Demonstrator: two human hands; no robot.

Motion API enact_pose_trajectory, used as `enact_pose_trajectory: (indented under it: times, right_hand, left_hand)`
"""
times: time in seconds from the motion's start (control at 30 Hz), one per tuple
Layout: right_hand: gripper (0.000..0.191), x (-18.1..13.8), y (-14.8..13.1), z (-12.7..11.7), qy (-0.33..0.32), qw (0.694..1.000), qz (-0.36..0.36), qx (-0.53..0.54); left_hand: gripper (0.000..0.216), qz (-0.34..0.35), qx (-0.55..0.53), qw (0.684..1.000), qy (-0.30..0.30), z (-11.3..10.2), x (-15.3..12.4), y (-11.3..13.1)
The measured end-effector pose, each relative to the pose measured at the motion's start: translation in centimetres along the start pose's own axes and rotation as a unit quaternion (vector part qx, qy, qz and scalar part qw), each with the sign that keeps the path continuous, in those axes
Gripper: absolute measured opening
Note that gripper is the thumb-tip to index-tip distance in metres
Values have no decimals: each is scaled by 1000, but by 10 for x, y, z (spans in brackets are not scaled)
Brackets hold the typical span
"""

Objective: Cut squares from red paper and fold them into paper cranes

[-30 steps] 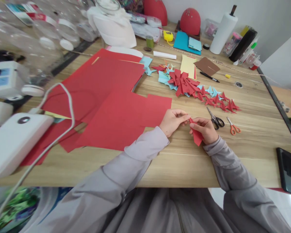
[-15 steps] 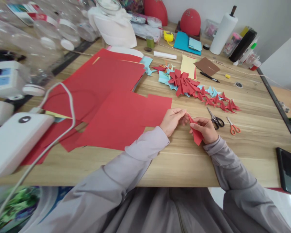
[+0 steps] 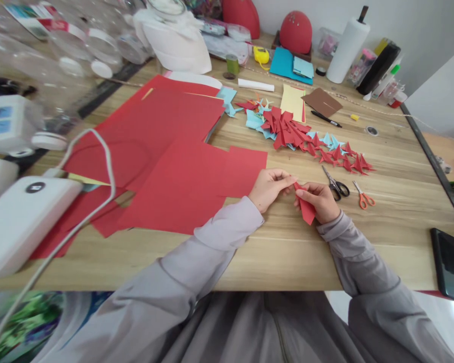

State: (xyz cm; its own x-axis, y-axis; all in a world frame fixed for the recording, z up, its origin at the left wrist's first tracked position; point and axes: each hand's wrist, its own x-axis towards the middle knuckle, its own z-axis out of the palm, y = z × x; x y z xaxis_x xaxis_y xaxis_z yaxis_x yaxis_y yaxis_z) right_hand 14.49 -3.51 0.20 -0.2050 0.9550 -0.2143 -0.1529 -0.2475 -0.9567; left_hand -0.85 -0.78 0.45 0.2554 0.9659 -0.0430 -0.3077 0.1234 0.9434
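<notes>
A narrow folded piece of red paper (image 3: 307, 210) is between my hands over the wooden table. My right hand (image 3: 321, 200) grips its middle, with the thumb on top and the wide end pointing down toward me. My left hand (image 3: 270, 187) pinches at the thin upper tip, thumb and fingers pressed together; the fingers partly hide that tip. Beyond my hands lies a heap of folded red paper pieces (image 3: 283, 128), with light blue ones (image 3: 255, 121) among them. Red sheets of paper (image 3: 181, 186) spread out left of my left hand.
Black-handled scissors (image 3: 337, 188) and orange-handled scissors (image 3: 363, 197) lie just right of my right hand. A phone (image 3: 449, 264) rests at the right front edge. At left are a white power bank (image 3: 30, 222) with a cable and several clear plastic bottles (image 3: 64, 60).
The thumb of my left hand has extended to the right, onto the tip of the folded red paper. My right hand keeps its grip, nearly still. The view has shifted slightly.
</notes>
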Motion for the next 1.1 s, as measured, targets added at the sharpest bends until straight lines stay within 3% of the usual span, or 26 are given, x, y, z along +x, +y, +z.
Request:
enact_pose_trajectory:
  times: [0.43, 0.7, 1.1]
  right_hand:
    - [30, -3, -3, 0, -27, 998, -11, -47]
    - [31, -1, -2, -1, -25, 998, -9, -65]
    - [27, -2, -1, -7, -49, 997, -17, -58]
  left_hand:
    - [32, 21, 11, 999, 23, 2, 0, 0]
    - [33, -46, 49, 996, -53, 3, -5, 5]
    - [31, -80, -1, 994, -76, 2, -3, 3]
